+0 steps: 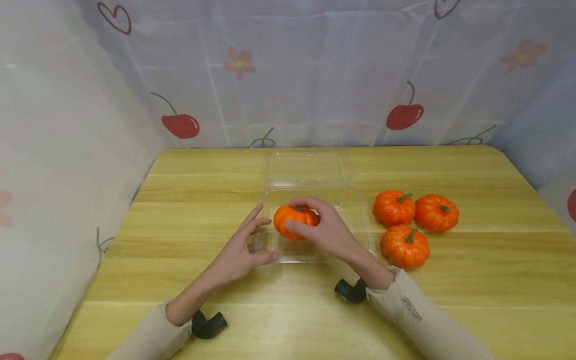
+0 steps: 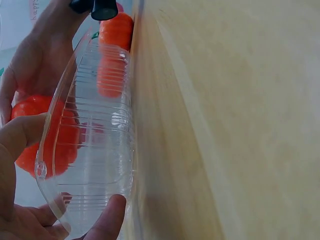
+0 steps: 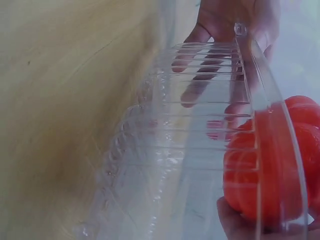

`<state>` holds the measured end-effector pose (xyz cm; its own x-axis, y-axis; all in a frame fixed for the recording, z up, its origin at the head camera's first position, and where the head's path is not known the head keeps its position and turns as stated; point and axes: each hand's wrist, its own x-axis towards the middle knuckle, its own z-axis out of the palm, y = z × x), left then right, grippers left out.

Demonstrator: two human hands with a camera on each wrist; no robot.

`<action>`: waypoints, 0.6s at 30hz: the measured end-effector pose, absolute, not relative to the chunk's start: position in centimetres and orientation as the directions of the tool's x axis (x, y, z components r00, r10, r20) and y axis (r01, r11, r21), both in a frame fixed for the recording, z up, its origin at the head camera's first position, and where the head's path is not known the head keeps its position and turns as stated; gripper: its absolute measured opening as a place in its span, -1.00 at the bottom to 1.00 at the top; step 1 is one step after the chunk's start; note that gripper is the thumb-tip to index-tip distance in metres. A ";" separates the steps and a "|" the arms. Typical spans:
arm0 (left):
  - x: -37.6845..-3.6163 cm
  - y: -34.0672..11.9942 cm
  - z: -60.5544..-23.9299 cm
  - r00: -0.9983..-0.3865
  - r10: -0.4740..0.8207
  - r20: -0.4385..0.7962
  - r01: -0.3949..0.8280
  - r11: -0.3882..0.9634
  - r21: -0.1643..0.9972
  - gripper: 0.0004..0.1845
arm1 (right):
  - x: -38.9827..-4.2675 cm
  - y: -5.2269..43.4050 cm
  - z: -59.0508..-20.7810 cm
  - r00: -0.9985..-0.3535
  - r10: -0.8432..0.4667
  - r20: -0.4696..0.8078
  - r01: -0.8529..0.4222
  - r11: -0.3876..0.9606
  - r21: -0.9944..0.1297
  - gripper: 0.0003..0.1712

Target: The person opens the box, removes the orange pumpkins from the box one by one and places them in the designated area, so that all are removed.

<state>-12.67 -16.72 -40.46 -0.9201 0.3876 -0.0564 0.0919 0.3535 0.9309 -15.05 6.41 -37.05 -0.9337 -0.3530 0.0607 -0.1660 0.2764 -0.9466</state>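
A small orange toy pumpkin point(image 1: 283, 221) is gripped between the thumb and fingers of my right hand point(image 1: 332, 231), over the clear plastic clamshell box point(image 1: 303, 260). In the right wrist view the pumpkin point(image 3: 242, 175) shows through the box's ribbed wall, its lower part above the box floor. Spread around the box's front left corner, my left hand point(image 1: 236, 256) has its thumb at the front rim and its fingers along the left side. The box's lid point(image 1: 310, 167) lies folded back, away from me.
Right of the box, three more orange pumpkins with green stems sit grouped: one at back left point(image 1: 392, 209), one at back right point(image 1: 436, 214), one in front point(image 1: 405, 248). The wooden table point(image 1: 279, 310) ends at a printed curtain point(image 1: 310, 75). Black wrist mounts point(image 1: 209, 325) hang below both sleeves.
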 end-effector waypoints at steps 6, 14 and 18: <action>-12.7 -16.8 -40.5 -0.921 0.386 -0.055 0.093 0.356 0.930 -0.19 | -14.4 6.8 -36.8 -0.921 -0.369 0.125 -0.237 0.277 -0.931 -0.54; -12.7 -16.7 -40.4 -0.920 0.387 -0.056 0.084 0.335 0.939 -0.19 | -13.4 7.5 -36.6 -0.903 -0.377 0.207 -0.335 0.317 -0.887 -0.57; -12.6 -16.7 -40.4 -0.919 0.389 -0.055 0.082 0.328 0.941 -0.20 | -13.0 7.9 -36.4 -0.901 -0.373 0.219 -0.347 0.321 -0.881 -0.56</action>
<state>-12.63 -16.72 -40.38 -0.9195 0.3893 -0.0551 0.0823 0.3276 0.9412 -13.01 7.89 -36.44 -0.9015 -0.3733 0.2192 -0.3471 0.3209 -0.8812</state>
